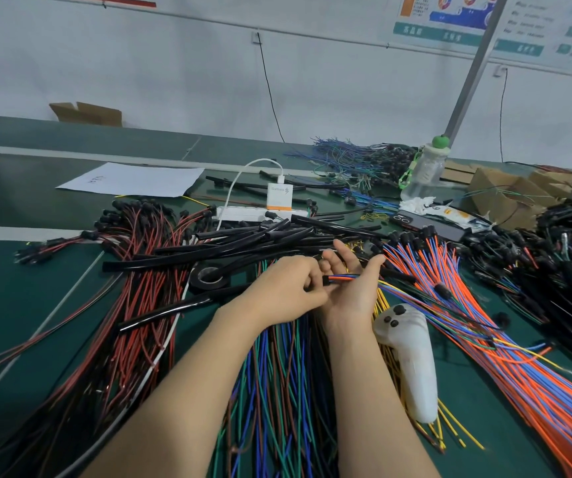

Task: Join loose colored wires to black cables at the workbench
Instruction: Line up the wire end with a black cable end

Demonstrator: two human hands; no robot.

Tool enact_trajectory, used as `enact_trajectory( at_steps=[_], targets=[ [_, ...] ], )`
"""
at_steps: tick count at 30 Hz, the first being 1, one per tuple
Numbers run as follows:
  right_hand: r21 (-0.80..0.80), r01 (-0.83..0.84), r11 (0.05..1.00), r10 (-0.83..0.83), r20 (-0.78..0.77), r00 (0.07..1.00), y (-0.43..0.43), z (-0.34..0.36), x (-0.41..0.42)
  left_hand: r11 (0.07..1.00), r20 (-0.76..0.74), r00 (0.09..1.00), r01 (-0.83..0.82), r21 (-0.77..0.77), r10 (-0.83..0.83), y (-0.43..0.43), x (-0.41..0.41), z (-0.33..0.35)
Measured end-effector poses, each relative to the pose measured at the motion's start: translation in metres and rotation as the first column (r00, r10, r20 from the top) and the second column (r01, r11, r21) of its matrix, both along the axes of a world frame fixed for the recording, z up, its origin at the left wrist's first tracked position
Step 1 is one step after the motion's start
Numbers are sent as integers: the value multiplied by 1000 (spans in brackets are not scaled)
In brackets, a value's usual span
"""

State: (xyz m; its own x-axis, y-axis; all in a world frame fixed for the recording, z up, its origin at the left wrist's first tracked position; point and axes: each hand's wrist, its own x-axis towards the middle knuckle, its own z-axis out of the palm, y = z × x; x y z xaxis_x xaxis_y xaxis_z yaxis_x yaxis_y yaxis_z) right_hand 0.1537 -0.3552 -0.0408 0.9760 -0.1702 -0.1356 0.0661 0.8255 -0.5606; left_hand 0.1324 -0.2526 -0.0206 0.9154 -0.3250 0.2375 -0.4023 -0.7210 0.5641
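I see my left hand [288, 288] curled, pinching the black end of a thin wire bundle [346, 278] that lies across my open, palm-up right hand [350, 300], above wire piles [277, 391] on the bench [19, 305]

One head-worn wide-angle camera looks forward and down, close over the green-topped workbench [19, 305]; its edges seem lens-bowed.

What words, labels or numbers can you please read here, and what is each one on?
No text reads clearly.
On the charger: a grey brand word, too blurred.
On the paper: a handwritten mark, too small.
On the posters: headings and lines, too blurred.
On the packet: print, too small.
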Motion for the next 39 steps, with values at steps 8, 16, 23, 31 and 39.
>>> enact_trajectory(
  at_steps=[8,16,23,31,39],
  targets=[
    [54,-14,998,15,-20,1000,0,2,-1,996,87,996,-18,93,10,6,-5,8],
    [-34,-13,999,12,-20,1000,-2,0,0,891,186,979,-10,454,-84,-11,-10,17],
    [-52,-20,998,18,-24,1000,-4,-2,0,781,312,942,-101,616,-125,-26,-13,17],
    [-102,-19,995,17,-18,1000,-5,-5,3,780,325,945,-174,601,-40,-31,-15,15],
    [-112,-15,994,14,-16,1000,-5,-5,4,814,261,965,-125,567,-33,-28,-12,19]
  ],
)
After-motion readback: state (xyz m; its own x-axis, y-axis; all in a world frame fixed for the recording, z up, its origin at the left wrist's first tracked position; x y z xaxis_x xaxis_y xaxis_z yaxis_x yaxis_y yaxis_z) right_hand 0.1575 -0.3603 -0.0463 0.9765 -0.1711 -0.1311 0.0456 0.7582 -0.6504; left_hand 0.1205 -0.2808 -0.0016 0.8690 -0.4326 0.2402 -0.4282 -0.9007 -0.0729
